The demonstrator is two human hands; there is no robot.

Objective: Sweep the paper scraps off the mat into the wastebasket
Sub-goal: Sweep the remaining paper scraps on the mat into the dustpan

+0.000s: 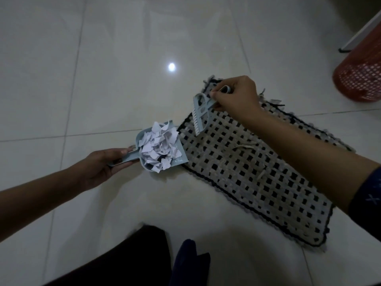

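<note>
A woven black-and-grey mat (257,174) lies on the tiled floor. At its left edge sits a pale blue dustpan (181,154), piled with white paper scraps (158,147). My left hand (103,164) grips the dustpan's handle. My right hand (235,93) holds a small pale blue hand brush (201,112) over the mat's far left corner, bristles pointing down toward the mat. No loose scraps show on the visible mat surface. The red mesh wastebasket (360,73) stands at the far right, beyond the mat.
The floor is glossy white tile (103,79) with a lamp reflection. A white board or frame (358,32) leans behind the wastebasket. My dark-clothed legs (144,261) fill the bottom centre.
</note>
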